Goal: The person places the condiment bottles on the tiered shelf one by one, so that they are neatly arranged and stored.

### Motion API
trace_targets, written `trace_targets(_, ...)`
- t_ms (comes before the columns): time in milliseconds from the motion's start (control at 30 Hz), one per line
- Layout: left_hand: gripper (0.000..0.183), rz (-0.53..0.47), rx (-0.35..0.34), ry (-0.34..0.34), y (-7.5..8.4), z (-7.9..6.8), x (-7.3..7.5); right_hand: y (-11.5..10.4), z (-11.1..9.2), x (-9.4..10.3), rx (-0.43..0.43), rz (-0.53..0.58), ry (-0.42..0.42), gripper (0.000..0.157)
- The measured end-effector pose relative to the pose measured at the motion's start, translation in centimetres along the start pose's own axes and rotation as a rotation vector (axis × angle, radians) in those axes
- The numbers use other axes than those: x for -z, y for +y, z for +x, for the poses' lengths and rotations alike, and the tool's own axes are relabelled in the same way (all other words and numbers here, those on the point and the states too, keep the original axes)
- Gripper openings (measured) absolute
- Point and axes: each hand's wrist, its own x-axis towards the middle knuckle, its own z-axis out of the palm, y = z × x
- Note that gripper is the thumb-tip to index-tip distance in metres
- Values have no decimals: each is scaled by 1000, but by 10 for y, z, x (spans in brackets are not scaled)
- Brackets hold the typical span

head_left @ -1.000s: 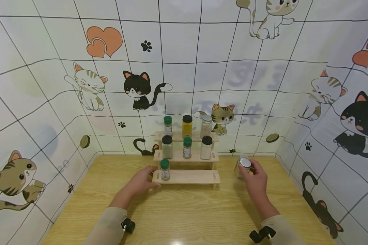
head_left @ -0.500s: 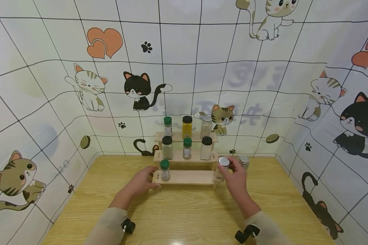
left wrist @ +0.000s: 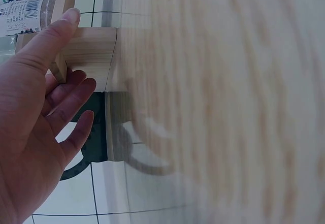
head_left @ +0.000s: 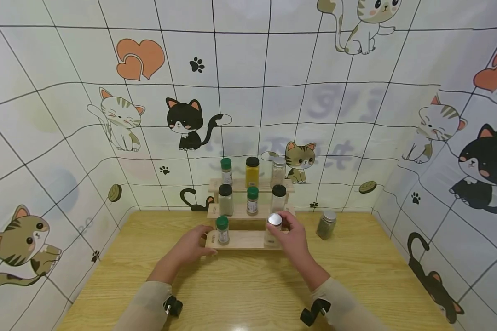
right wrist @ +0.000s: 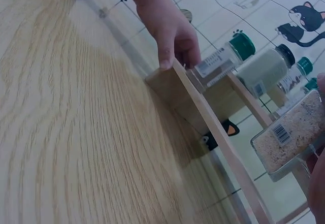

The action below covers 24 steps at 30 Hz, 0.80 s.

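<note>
My left hand (head_left: 193, 243) grips the left end of the wooden tiered rack (head_left: 246, 239) at its lowest shelf, the thumb at the front edge and fingers behind. My right hand (head_left: 293, 236) holds a glass spice jar (right wrist: 292, 135) with a silver lid between thumb and fingers, over the right part of that shelf. Its contents are pale and granular, with a barcode on the side. Whether the jar's base touches the shelf, I cannot tell. A small green-lidded spice jar (head_left: 222, 231) stands at the shelf's left end.
On the middle tier are two black-lidded jars and a green-lidded jar (head_left: 252, 201). The top tier bears a green-lidded jar, a yellow jar (head_left: 252, 173) and a clear jar (head_left: 278, 172). Another silver-lidded jar (head_left: 326, 226) stands on the table (head_left: 240, 285), right of the rack.
My right hand has carried the silver-lidded spice jar leftward from the table to over the lowest shelf, uncovering the other silver-lidded jar. My left hand has stayed at the rack's end.
</note>
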Motion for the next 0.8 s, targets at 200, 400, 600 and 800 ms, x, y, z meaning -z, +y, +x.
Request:
trace_targets(200,78,8,5,-4,-1,0,0,-3,3,-19,-19,18,-43,39)
trace_targets(400,78,9,-8,2,-1,0,0,-6,6,-35,-40,35,-82,38)
trace_targets(600,78,7,-10,6,-1,-1,-1,-7,8,-46,-41,72,-106,39)
trace_targets(800,78,7,-12,6,0,-1,0,-9,9,-53,-29,72,-120,39)
